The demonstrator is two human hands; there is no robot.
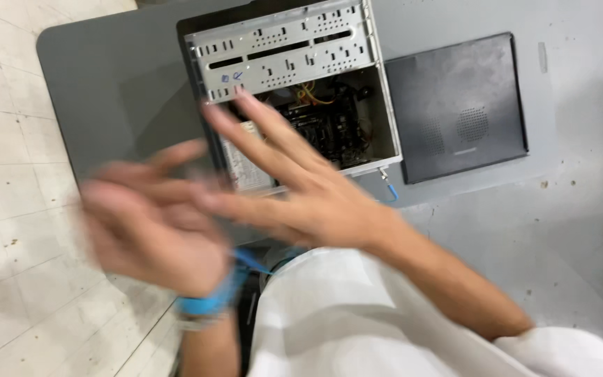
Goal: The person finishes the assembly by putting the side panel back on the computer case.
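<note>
An open computer case lies on the grey desk at upper centre of the frame, showing a perforated metal drive cage, dark circuit board and coloured wires inside. Its dark side panel lies just right. Both hands hover empty with fingers spread, the blurred left hand beside the right hand, in front of the case.

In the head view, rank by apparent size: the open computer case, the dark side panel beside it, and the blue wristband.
1. Open grey metal computer case.
2. Dark flat side panel, only slightly smaller, so that ranking is unsure.
3. Blue wristband, clearly smallest, though nearer the camera.
</note>
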